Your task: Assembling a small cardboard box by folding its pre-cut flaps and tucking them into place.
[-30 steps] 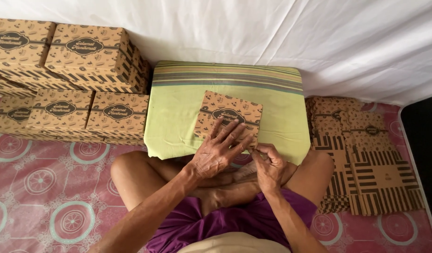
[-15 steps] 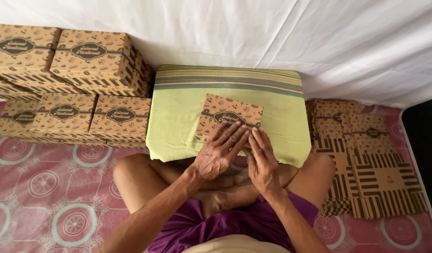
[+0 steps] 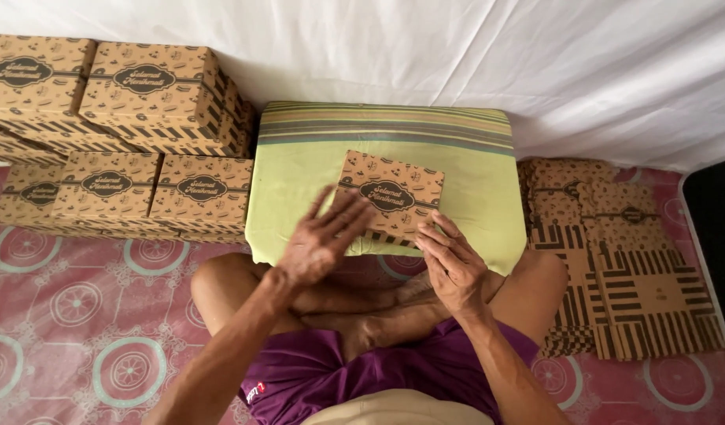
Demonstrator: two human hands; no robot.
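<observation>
A flat brown patterned cardboard box blank (image 3: 398, 193) lies on a green cloth-covered cushion (image 3: 299, 169) in front of my crossed legs. My left hand (image 3: 324, 236) is open, fingers spread, hovering over or touching the blank's near left edge. On the other side, my right hand (image 3: 450, 261) is open with fingers together, just off the blank's near right corner. Neither hand grips anything.
Assembled brown patterned boxes (image 3: 154, 94) are stacked at the left against a white sheet (image 3: 535, 55). A pile of flat box blanks (image 3: 622, 260) lies on the right. The floor mat (image 3: 79, 315) is pink with circular patterns.
Both hands have drawn back toward me from on top of the blank. My right hand has shifted right and now sits at the blank's corner.
</observation>
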